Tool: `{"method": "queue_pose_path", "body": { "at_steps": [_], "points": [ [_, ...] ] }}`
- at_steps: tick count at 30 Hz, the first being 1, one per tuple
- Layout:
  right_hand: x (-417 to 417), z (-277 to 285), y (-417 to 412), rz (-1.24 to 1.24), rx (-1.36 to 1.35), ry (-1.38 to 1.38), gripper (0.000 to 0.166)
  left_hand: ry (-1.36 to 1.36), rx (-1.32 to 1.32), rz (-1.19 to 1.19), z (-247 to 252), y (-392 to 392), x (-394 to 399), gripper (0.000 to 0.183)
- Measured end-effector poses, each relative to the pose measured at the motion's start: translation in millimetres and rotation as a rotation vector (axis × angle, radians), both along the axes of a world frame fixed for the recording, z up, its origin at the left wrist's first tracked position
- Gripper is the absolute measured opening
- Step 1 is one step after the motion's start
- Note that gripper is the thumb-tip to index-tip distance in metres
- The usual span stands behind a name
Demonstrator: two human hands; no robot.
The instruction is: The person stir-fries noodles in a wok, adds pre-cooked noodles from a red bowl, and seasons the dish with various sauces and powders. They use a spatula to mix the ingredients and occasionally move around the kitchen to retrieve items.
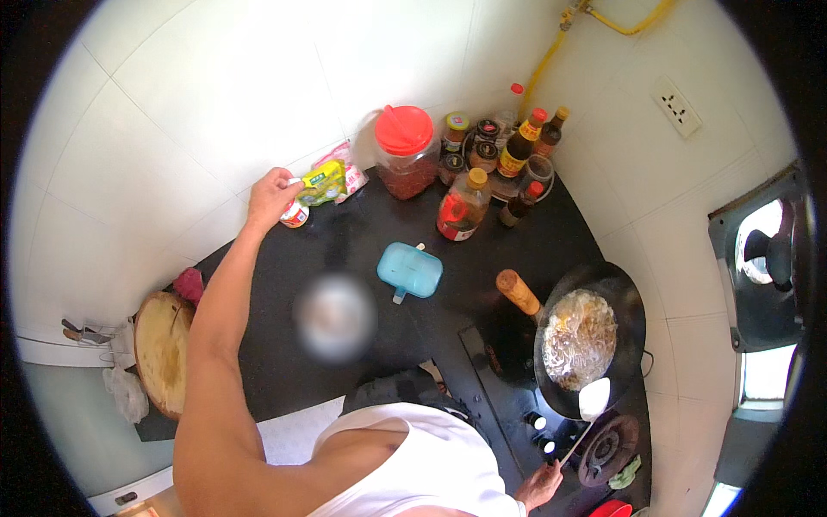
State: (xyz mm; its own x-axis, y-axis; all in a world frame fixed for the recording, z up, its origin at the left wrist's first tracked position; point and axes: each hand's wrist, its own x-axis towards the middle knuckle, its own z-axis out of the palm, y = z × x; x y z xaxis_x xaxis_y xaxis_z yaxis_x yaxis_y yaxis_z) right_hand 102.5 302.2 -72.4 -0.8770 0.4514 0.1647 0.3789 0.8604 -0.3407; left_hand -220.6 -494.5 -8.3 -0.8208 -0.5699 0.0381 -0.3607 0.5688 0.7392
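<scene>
My left hand (271, 197) reaches to the back wall, its fingertips pinching a small white piece (294, 182) that I cannot identify. Directly beside it are a yellow-green seasoning packet (324, 181) and a small white-and-red tub (295, 214). At the lower right, my right hand (541, 486) grips the thin handle of a spatula (593, 399). The spatula's pale blade rests at the near side of a dark wok (623, 336). Glossy, noodle-like strands in brownish liquid (579, 339) fill the wok's middle. Its wooden handle (519, 293) points left.
A blue lidded box (410, 270) sits mid-counter, left of which is a blurred round patch. A red-lidded jar (406, 155), an oil bottle (463, 207) and several sauce bottles (517, 152) crowd the corner. The second burner (608, 446) and a round wooden board (161, 355) flank me.
</scene>
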Motion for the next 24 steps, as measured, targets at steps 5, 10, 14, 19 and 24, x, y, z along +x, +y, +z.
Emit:
{"method": "queue_pose_path", "body": {
  "at_steps": [5, 10, 14, 19, 24],
  "points": [
    [-37, 41, -70, 0.07, -0.259, 0.161, 0.03, 0.267, 0.064, -0.111, 91, 64, 23, 0.017],
    [-105, 101, -121, 0.495, -0.499, 0.193, 0.034, 0.557, 0.372, -0.204, 155, 109, 101, 0.012],
    [-163, 137, -144, 0.799, -0.87, 0.02, 0.079, 0.6, 0.722, -0.437, 173, 233, 98, 0.017],
    [-160, 135, -156, 0.923, -1.189, -0.219, 0.114, 0.38, 0.743, -0.787, 139, 326, 111, 0.021],
    [-128, 103, -145, 0.579, -2.09, 0.215, 0.078, 0.147, 1.057, -0.811, 137, 399, 119, 0.021]
  ]
}}
